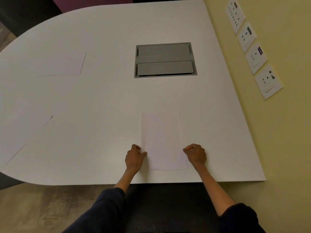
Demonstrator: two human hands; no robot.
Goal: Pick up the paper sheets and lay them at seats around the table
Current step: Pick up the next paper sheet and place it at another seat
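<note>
A white paper sheet (pixel 162 140) lies flat near the front edge of the white table (pixel 104 101). My left hand (pixel 134 157) pinches its left edge. My right hand (pixel 196 153) has its fingers curled at the sheet's right edge, touching it. Another sheet (pixel 62 65) lies at the far left of the table. Two more sheets rest along the left side, one (pixel 30 121) in the middle left and one (pixel 11 152) nearer the front left edge.
A grey cable hatch (pixel 165 60) with two closed lids is set into the table's middle. A yellow wall (pixel 277 132) with several white socket plates (pixel 255 58) runs along the right edge. A dark chair seat (pixel 165 199) sits below the front edge.
</note>
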